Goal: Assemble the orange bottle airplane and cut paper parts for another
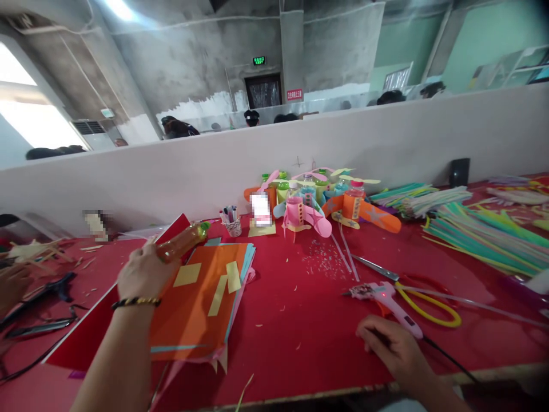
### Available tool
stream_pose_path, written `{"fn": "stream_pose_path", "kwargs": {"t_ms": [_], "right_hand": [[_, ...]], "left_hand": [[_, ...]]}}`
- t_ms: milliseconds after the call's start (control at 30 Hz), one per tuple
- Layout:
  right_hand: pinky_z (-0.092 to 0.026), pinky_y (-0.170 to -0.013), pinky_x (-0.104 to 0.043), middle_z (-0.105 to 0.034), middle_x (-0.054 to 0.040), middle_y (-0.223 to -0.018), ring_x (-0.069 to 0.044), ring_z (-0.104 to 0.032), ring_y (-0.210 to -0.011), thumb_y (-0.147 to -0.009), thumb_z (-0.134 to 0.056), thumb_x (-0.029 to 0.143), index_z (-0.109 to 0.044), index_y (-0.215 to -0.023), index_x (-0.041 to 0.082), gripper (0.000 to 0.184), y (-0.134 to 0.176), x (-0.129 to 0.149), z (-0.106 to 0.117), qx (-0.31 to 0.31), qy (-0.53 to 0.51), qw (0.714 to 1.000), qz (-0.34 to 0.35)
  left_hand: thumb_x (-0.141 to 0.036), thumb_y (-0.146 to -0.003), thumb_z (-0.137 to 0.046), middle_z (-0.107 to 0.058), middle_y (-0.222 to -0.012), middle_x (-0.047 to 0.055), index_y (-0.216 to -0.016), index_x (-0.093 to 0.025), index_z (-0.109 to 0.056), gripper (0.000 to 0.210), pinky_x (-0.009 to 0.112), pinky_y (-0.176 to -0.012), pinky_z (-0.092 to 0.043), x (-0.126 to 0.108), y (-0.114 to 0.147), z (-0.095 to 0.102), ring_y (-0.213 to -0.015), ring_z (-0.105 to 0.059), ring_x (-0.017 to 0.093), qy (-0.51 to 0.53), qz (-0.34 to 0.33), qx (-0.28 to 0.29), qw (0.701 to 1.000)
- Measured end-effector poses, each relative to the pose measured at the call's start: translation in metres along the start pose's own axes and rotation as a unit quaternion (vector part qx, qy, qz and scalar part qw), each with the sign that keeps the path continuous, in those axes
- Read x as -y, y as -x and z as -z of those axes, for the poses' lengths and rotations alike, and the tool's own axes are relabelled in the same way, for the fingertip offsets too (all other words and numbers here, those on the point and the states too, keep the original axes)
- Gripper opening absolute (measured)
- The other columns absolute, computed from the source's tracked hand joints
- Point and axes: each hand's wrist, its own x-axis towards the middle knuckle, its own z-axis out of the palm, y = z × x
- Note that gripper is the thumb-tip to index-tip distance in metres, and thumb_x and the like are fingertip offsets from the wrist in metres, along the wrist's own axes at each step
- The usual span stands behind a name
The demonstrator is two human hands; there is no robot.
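My left hand [146,272] is closed around a clear plastic bottle [182,241] with a green cap, tilted so that the cap points up and right. Below it lies a stack of coloured paper sheets [189,320], orange on top, with small yellow paper pieces [187,275] on it. My right hand [390,346] rests on the red table, its fingers curled with nothing visible in them. Just beyond it lies a pink-and-white hot glue gun [388,300] with a red light lit. Yellow-handled scissors [429,303] lie beside the glue gun.
Decorated bottles [295,212] with paper wings and propellers stand against the white partition [193,177]. Left of them is a pen cup [234,228]. Pipe cleaners [476,237] fill the right side. A co-worker's hand [15,286] and black pliers [40,297] are at the left.
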Motion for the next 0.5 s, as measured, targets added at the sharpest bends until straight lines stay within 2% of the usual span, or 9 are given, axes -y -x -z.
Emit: {"fn": "stream_pose_path", "kwargs": {"t_ms": [33,100,200,267,300,333,400,500], "right_hand": [[-0.046,-0.057,-0.023,-0.057,0.0005,-0.060,-0.013,-0.056,-0.056,-0.093,-0.045,0.038,-0.059,-0.071,0.019,0.032,0.001,0.001,0.000,-0.002,0.002,1.000,0.008],[-0.046,-0.057,-0.023,-0.058,0.0003,-0.061,-0.012,-0.056,-0.057,-0.093,-0.045,0.038,-0.059,-0.073,0.019,0.031,0.002,0.002,0.001,-0.005,0.009,1.000,0.021],[-0.046,-0.058,-0.024,-0.059,-0.0001,-0.062,-0.013,-0.056,-0.058,-0.094,-0.044,0.037,-0.060,-0.075,0.019,0.031,0.004,0.003,0.001,-0.006,0.019,0.999,0.033],[-0.046,-0.060,-0.024,-0.060,-0.0006,-0.064,-0.013,-0.057,-0.059,-0.094,-0.045,0.037,-0.060,-0.077,0.019,0.029,0.004,0.002,0.001,-0.007,0.026,0.999,0.037],[-0.047,-0.061,-0.025,-0.061,-0.0010,-0.065,-0.014,-0.057,-0.060,-0.094,-0.045,0.037,-0.061,-0.078,0.018,0.028,0.004,0.000,0.000,-0.006,0.027,0.999,0.037],[-0.047,-0.061,-0.025,-0.061,-0.0015,-0.066,-0.014,-0.058,-0.061,-0.093,-0.046,0.037,-0.061,-0.079,0.018,0.028,0.004,-0.002,-0.001,-0.007,0.025,0.999,0.039],[-0.048,-0.060,-0.025,-0.063,-0.0024,-0.069,-0.014,-0.059,-0.061,-0.092,-0.048,0.038,-0.062,-0.082,0.018,0.027,0.004,-0.007,-0.003,-0.008,0.009,0.999,0.036],[-0.050,-0.056,-0.025,-0.064,-0.0029,-0.073,-0.014,-0.060,-0.059,-0.091,-0.052,0.040,-0.064,-0.095,0.019,0.025,0.005,-0.014,-0.006,-0.015,-0.052,0.998,0.034]], "left_hand": [[-0.068,-0.074,-0.044,-0.059,-0.112,0.017,-0.116,-0.022,-0.051,0.063,0.045,-0.078,-0.049,0.009,0.018,0.009,-0.095,-0.062,0.036,0.002,0.016,-0.005,1.000],[-0.075,-0.070,-0.041,-0.060,-0.113,0.013,-0.121,-0.031,-0.049,0.067,0.048,-0.082,-0.049,0.023,0.056,0.021,-0.100,-0.061,0.037,0.034,0.013,-0.051,0.998],[-0.075,-0.066,-0.047,-0.062,-0.112,0.005,-0.126,-0.048,-0.043,0.066,0.048,-0.085,-0.050,0.029,0.113,0.019,-0.102,-0.062,0.034,0.160,-0.040,-0.104,0.981],[-0.071,-0.064,-0.057,-0.062,-0.114,0.001,-0.126,-0.051,-0.043,0.066,0.044,-0.086,-0.052,0.023,0.147,0.007,-0.099,-0.064,0.031,0.268,-0.096,-0.069,0.956],[-0.066,-0.064,-0.062,-0.062,-0.116,0.000,-0.127,-0.050,-0.042,0.068,0.041,-0.086,-0.053,0.017,0.162,-0.001,-0.099,-0.065,0.029,0.323,-0.126,-0.021,0.938],[-0.061,-0.065,-0.066,-0.062,-0.119,0.001,-0.129,-0.046,-0.042,0.070,0.038,-0.088,-0.054,0.011,0.175,-0.010,-0.100,-0.065,0.027,0.371,-0.153,0.033,0.915],[-0.053,-0.070,-0.069,-0.060,-0.125,0.005,-0.134,-0.036,-0.041,0.072,0.038,-0.093,-0.052,-0.001,0.197,-0.027,-0.107,-0.063,0.027,0.444,-0.191,0.103,0.869],[-0.042,-0.076,-0.069,-0.056,-0.131,0.011,-0.135,-0.024,-0.041,0.068,0.041,-0.098,-0.048,-0.020,0.219,-0.045,-0.115,-0.059,0.027,0.498,-0.237,0.133,0.823]]}}
